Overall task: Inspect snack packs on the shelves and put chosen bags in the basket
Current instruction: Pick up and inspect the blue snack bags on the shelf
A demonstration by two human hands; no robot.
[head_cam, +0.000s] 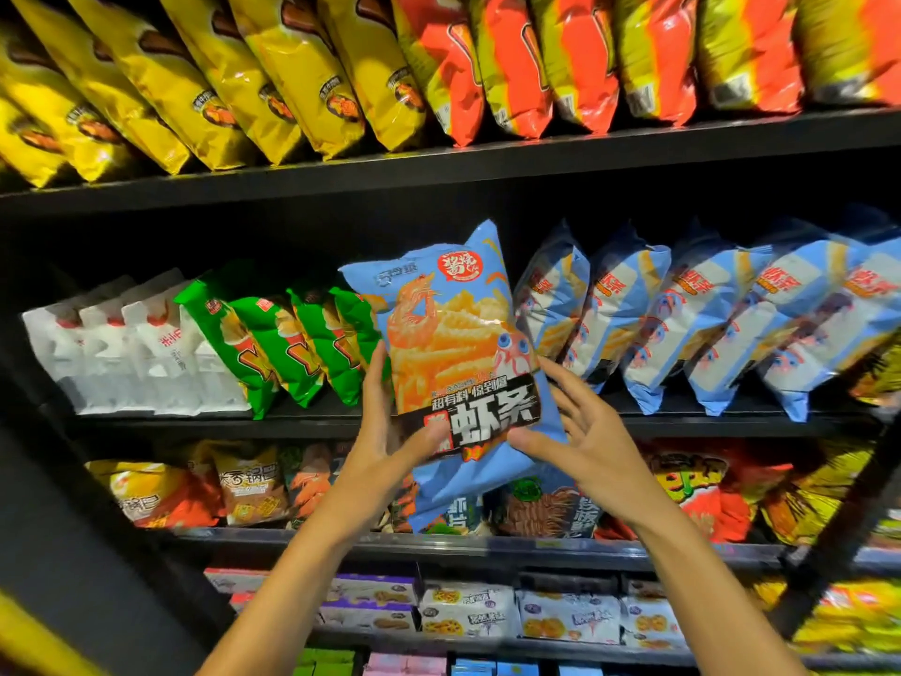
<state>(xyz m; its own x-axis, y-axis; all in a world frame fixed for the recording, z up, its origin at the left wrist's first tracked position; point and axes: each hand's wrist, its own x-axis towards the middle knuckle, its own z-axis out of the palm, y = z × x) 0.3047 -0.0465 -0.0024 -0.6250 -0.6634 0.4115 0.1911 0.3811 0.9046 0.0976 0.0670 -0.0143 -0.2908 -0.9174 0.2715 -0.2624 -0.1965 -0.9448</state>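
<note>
Head view, held bag: blue snack bag (458, 344) at frame centre, upright with a slight tilt, front face toward the camera, raised in front of the middle shelf (487, 422).
Head view, left hand: left hand (390, 426) at 8 o'clock of the bag; fingers run up the bag's left edge, thumb pressed on the black label band. It grips the bag.
Head view, right hand: right hand (580, 431) at 4 o'clock of the bag; thumb pinches the lower front, fingers spread and wrapped along the right edge.
Head view, 3 o'clock: row of matching blue bags (707, 319) leaning on the same shelf, just beside the held one.
Head view, 9 o'clock: green bags (273, 344), then white bags (131, 348) further left.
Head view, 12 o'clock: top shelf with yellow bags (195, 75) at left, orange-red bags (560, 61) at right.
Head view, 6 o'clock: mixed packs (244, 485) one shelf below; small boxed snacks (487, 612) lower still.
Head view, basket: not in frame.
</note>
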